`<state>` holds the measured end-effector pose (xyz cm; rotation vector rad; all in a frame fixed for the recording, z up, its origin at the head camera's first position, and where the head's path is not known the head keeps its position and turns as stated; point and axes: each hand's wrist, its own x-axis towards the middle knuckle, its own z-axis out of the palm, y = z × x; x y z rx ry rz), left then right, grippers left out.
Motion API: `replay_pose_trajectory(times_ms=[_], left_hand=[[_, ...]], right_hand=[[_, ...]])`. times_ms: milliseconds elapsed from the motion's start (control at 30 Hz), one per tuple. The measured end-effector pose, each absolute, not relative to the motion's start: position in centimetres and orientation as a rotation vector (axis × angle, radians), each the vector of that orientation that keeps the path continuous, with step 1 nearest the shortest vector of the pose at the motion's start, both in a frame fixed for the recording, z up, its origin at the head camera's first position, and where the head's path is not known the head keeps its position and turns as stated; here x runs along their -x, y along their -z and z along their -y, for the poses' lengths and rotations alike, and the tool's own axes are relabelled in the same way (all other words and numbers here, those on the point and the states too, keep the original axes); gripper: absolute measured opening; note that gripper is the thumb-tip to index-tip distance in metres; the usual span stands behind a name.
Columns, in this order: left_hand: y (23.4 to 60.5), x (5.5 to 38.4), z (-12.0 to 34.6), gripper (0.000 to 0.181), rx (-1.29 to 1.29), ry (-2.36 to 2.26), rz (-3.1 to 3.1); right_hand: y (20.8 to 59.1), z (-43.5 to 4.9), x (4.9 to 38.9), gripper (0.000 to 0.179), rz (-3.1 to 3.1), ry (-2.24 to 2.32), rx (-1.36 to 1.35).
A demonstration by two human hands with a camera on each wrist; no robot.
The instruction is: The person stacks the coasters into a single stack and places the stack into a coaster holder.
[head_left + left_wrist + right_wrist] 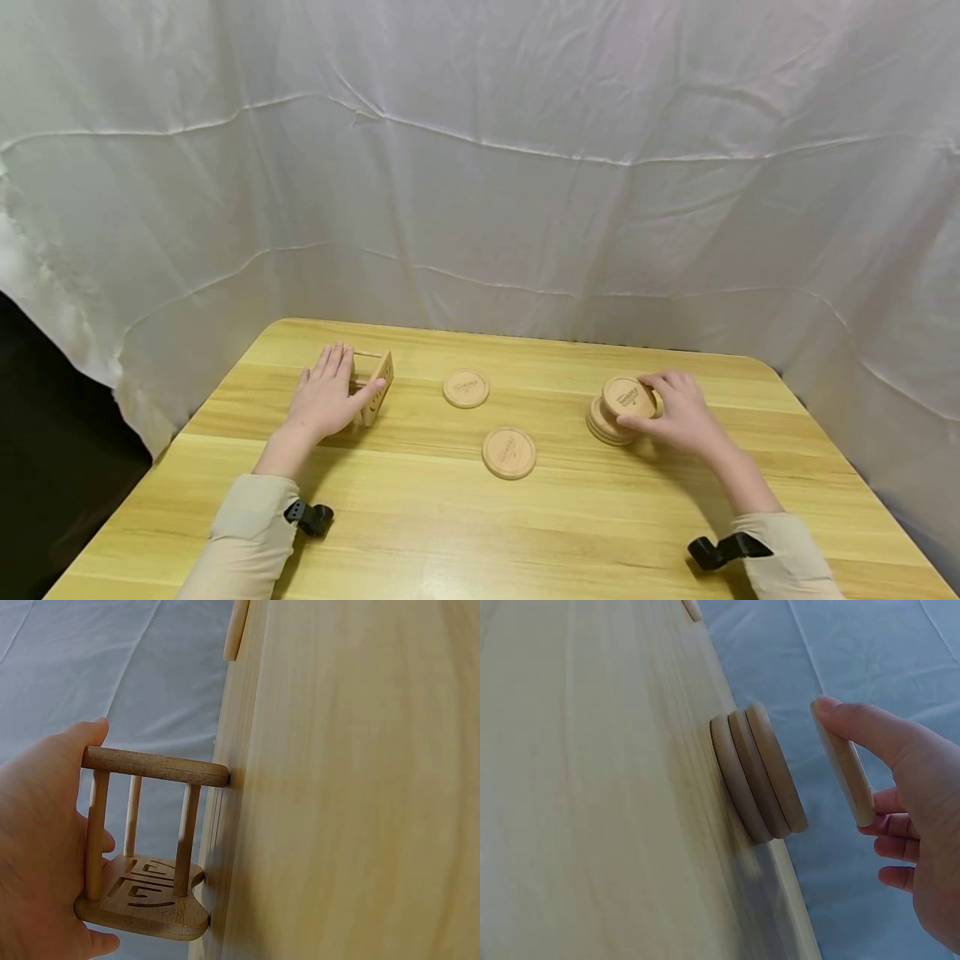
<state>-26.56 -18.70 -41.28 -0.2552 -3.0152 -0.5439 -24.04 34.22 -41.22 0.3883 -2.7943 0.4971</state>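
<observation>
My left hand (322, 402) grips a small wooden coaster holder (380, 392) at the table's left, palm over its top. Thumb and fingers span its two sides. Seen in the left wrist view, the holder (154, 889) has slim posts between two end panels, one with cut-out slots. On the right, my right hand (681, 414) pinches a round wooden coaster (628, 397) between thumb and fingers. A gap separates this coaster (846, 774) from a stack of three coasters (759, 776) on the table, as the right wrist view shows.
Two single coasters lie flat mid-table, one farther back (466, 389) and one nearer (509, 453). The wooden table (450, 533) has rounded back corners. Behind it hangs a pale curtain (480, 225).
</observation>
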Motion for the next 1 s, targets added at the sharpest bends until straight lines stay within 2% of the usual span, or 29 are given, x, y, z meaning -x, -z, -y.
replay_pose_trajectory(times_ms=[1000], left_hand=[[41.7, 26.8, 18.9, 0.097, 0.261, 0.543, 3.02]], right_hand=[[42.7, -33.6, 24.2, 0.084, 2.847, -0.445, -0.426]])
